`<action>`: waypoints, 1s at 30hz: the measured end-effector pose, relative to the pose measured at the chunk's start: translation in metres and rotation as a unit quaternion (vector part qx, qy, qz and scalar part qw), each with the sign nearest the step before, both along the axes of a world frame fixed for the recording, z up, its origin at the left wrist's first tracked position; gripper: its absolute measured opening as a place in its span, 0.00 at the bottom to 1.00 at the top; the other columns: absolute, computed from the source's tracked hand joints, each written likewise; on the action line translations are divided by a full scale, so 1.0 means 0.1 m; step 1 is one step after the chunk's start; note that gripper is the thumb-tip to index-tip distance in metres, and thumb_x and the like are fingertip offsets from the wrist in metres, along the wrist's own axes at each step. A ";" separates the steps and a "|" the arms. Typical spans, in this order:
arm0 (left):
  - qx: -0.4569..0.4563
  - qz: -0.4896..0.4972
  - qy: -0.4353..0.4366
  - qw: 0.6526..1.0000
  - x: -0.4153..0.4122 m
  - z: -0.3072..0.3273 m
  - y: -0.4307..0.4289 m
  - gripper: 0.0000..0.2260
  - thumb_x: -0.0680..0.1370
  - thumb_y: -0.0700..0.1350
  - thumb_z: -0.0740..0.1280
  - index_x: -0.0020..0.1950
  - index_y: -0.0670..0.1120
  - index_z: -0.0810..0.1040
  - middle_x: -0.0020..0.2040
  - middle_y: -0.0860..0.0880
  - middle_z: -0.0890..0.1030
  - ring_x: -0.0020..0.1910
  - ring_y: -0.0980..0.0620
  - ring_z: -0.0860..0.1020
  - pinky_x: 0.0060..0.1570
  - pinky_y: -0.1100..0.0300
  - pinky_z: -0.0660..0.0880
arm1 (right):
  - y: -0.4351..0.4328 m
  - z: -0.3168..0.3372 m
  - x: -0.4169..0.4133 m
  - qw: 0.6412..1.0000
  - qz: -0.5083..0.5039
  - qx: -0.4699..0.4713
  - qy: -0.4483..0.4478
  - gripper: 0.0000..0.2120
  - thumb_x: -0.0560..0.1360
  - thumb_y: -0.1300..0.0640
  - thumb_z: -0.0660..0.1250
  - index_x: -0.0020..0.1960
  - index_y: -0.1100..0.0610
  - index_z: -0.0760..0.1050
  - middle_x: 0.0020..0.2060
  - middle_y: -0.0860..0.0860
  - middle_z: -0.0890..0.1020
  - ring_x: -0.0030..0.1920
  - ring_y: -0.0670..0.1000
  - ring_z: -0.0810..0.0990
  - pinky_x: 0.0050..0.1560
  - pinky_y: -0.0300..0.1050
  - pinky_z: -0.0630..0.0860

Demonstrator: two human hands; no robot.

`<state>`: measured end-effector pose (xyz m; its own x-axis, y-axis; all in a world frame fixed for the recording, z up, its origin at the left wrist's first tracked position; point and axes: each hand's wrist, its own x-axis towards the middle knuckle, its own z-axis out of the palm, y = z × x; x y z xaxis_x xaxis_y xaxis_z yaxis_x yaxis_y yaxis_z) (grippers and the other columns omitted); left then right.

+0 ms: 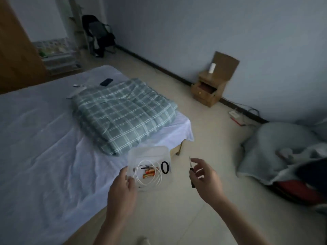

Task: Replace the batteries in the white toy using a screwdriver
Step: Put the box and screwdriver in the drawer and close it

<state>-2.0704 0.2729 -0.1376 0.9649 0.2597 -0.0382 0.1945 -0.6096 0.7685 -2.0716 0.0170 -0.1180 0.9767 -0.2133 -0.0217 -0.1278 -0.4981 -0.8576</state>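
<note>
"Over the near corner of the bed [44, 138], what is the left hand [122, 190] doing?"

"It is gripping a clear plastic container [146, 152] by the near left rim, with the fingers curling over the edge. The container is hanging partly over the white sheet and partly over the floor [177, 218]."

"What is lying inside it?"

"Two orange batteries [149, 174] are lying side by side on the bottom, and a white cable [137, 174] is looping round them. A white label bearing a black 0 [165, 167] is showing on the right wall. Some dark items are lying behind the batteries, but I am not making them out."

"And the right hand [207, 179]?"

"It is pinching a small screwdriver [191, 174] by the black handle, between thumb and fingertips. The remaining fingers are loosely bent and spread. The thin shaft is pointing up. Hand and tool are hanging over the floor, just right of the container and not touching it."

"What else is lying about?"

"A folded green plaid quilt [123, 114] is sitting on the bed just beyond the container. A dark phone [106, 82] is lying past the quilt's far edge. A wooden nightstand [208, 89] is standing against the far wall. A heap of pale bedding [265, 147] is lying on the floor to the right, well apart from both hands."
</note>
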 end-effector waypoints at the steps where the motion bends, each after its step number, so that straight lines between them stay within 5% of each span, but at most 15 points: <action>1: 0.001 -0.024 0.003 1.000 0.21 -0.01 -0.09 0.16 0.82 0.45 0.58 0.69 0.51 0.72 0.48 0.52 0.80 0.47 0.47 0.79 0.47 0.53 0.73 | -0.09 0.00 0.09 1.000 -0.022 -0.007 0.004 0.15 0.75 0.62 0.69 0.59 0.48 0.77 0.39 0.49 0.80 0.28 0.47 0.80 0.29 0.35 0.74; 14: 0.004 -0.255 0.002 0.967 2.22 0.07 -1.58 0.17 0.81 0.42 0.60 0.70 0.49 0.73 0.56 0.46 0.82 0.50 0.47 0.79 0.47 0.56 0.71 | -1.39 0.01 0.65 0.954 -0.298 0.016 -0.004 0.16 0.75 0.64 0.70 0.58 0.48 0.78 0.35 0.50 0.81 0.29 0.48 0.81 0.36 0.44 0.80; 19: 0.032 -0.276 -0.014 0.960 2.81 0.06 -2.34 0.15 0.82 0.43 0.59 0.69 0.50 0.73 0.47 0.52 0.79 0.43 0.51 0.76 0.43 0.58 0.69 | -2.10 -0.06 1.19 0.948 -0.317 0.023 -0.012 0.14 0.75 0.64 0.70 0.57 0.48 0.78 0.35 0.50 0.81 0.28 0.48 0.81 0.32 0.36 0.76; 30: 0.054 -0.255 -0.032 0.965 4.14 0.14 -4.10 0.13 0.83 0.46 0.57 0.67 0.52 0.73 0.49 0.53 0.81 0.42 0.56 0.78 0.37 0.62 0.68 | -3.89 0.02 2.79 0.967 -0.253 0.015 -0.002 0.14 0.75 0.61 0.70 0.57 0.47 0.78 0.35 0.48 0.82 0.30 0.44 0.82 0.33 0.32 0.74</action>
